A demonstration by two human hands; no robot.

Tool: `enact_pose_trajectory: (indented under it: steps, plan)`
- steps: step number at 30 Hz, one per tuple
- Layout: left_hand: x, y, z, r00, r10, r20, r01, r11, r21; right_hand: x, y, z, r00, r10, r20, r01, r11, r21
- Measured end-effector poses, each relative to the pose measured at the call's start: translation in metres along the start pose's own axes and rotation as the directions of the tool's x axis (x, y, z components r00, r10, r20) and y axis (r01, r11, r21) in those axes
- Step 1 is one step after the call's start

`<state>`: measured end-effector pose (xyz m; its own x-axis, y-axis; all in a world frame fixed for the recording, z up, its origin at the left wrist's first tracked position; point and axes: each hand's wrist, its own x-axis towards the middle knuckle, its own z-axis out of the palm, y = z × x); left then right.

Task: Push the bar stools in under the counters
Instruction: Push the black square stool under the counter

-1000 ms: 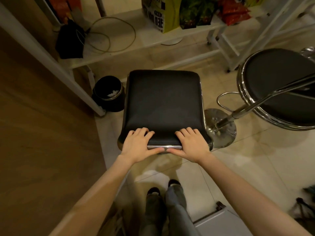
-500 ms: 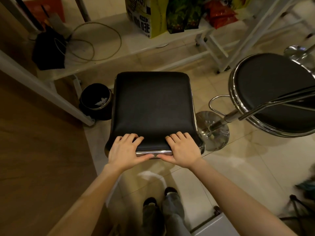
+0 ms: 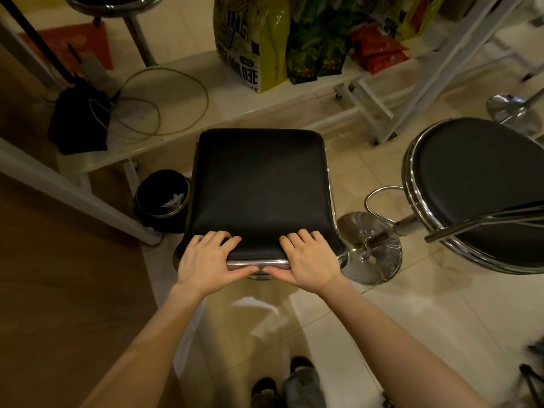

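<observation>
A square black bar stool (image 3: 260, 187) with a chrome rim stands in front of me, its far edge close to the white shelf frame. My left hand (image 3: 207, 260) grips its near left corner, fingers on the cushion and thumb under the rim. My right hand (image 3: 309, 259) grips the near right corner the same way. A round black bar stool (image 3: 482, 189) with a chrome rim stands to the right, its chrome base (image 3: 369, 248) beside the square stool. The wooden counter top (image 3: 59, 275) fills the left.
A small black waste bin (image 3: 162, 198) sits left of the square stool, by a white frame leg (image 3: 76, 191). The low white shelf (image 3: 188, 110) holds a cable, a black pouch and several bags. Another stool's post (image 3: 138, 36) stands at the far back. My feet are below.
The view has tilted up and more of the shelf and far stool shows. Both hands keep the same grip on the square stool, which sits closer to the shelf frame.
</observation>
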<state>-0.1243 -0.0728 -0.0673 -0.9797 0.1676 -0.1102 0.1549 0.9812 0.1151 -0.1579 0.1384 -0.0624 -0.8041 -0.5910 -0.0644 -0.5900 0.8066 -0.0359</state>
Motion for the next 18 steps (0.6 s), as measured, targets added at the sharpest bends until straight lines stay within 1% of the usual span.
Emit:
enact_pose_trajectory:
  steps: [7, 11, 18]
  plan:
    - [0.031, -0.009, -0.001, 1.0, -0.008, -0.027, 0.008, 1.0, 0.007, 0.029, 0.017, 0.0, 1.0, -0.01, -0.025, 0.011, 1.0, 0.003]
    - [0.035, -0.011, 0.001, 0.999, -0.028, -0.028, 0.029, 0.999, 0.022, 0.035, 0.019, 0.002, 1.0, -0.017, -0.025, 0.017, 1.0, 0.002]
    - [0.035, -0.009, 0.002, 0.999, -0.046, -0.029, 0.046, 0.999, 0.026, 0.036, 0.023, 0.002, 0.999, -0.035, 0.029, 0.034, 0.999, 0.034]
